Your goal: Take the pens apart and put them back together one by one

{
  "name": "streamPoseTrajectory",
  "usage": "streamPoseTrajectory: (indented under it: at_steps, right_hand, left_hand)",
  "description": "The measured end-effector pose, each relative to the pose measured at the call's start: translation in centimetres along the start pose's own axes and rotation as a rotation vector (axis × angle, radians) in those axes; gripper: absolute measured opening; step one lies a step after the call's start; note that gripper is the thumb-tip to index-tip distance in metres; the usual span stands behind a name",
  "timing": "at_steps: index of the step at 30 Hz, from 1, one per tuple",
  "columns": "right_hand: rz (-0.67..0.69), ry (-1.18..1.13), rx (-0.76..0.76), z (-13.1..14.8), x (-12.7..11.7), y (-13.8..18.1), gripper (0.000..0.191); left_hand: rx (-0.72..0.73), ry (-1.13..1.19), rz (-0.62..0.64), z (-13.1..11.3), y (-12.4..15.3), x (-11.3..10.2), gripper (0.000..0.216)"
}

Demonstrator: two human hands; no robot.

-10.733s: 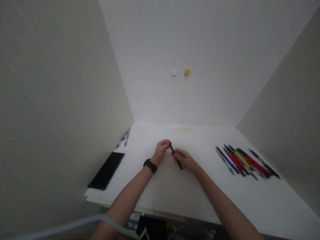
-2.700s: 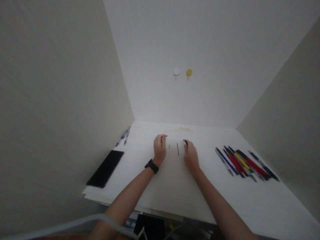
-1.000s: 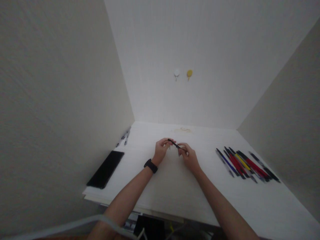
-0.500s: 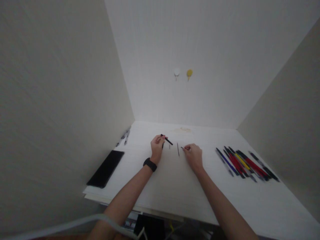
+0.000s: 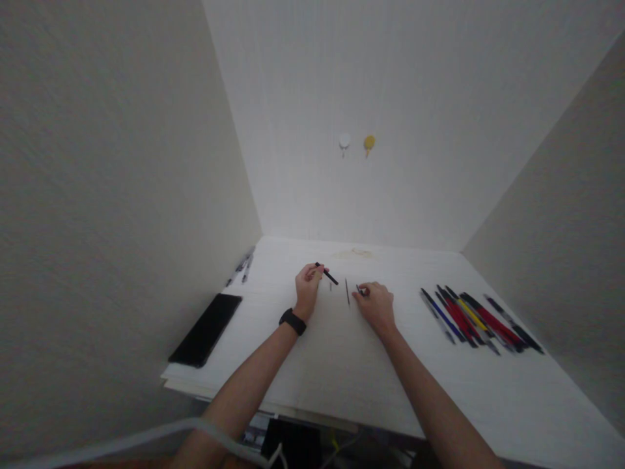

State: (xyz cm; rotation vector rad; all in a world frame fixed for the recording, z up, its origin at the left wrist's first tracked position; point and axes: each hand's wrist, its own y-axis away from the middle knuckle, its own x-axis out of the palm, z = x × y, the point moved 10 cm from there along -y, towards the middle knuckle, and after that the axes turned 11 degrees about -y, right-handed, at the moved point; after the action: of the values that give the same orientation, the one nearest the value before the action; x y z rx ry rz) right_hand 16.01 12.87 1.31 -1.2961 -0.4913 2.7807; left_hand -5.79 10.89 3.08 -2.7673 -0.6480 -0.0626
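My left hand, with a black band at the wrist, pinches a short black pen barrel that sticks out to the right above the white table. My right hand rests on the table with its fingers pinched on a small dark pen part. Between the hands a thin dark refill lies on the table, with a tiny part just left of it.
A row of several pens, blue, red, yellow and black, lies at the right. A black phone sits near the left front edge. More pens lie against the left wall. Two hooks hang on the back wall.
A second ago both hands held the pen together. They have since drawn apart: the left keeps the barrel, the right holds a small piece, and the refill lies on the table between them.
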Motion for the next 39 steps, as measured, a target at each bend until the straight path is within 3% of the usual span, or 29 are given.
streamPoseTrajectory:
  at_steps: [14,20,24,28,33,39]
  right_hand:
    - [0.003,-0.077,0.017,-1.4,0.1,-0.6,0.016]
    - [0.008,-0.052,0.015,-1.3,0.2,-0.6,0.019]
    - [-0.079,-0.118,-0.026,-0.6,-1.0,-0.4,0.021]
    - [-0.135,-0.421,-0.125,1.1,-2.2,-0.1,0.029]
    - [0.109,-1.031,-0.051,2.1,-0.3,-0.2,0.043]
    - [0.139,-1.227,0.032,1.4,0.4,-0.2,0.037]
  left_hand:
    - [0.063,-0.082,0.003,0.3,-0.3,-0.2,0.026]
    - [0.037,-0.008,0.039,0.3,-0.2,0.3,0.027]
    - [0.025,-0.004,0.055,0.2,-0.1,0.5,0.027]
    - [0.037,-0.055,0.071,-0.4,0.1,0.6,0.027]
    - [0.065,-0.117,0.201,-1.2,0.8,2.0,0.027]
    - [0.171,-0.249,0.471,-1.4,2.4,4.9,0.026]
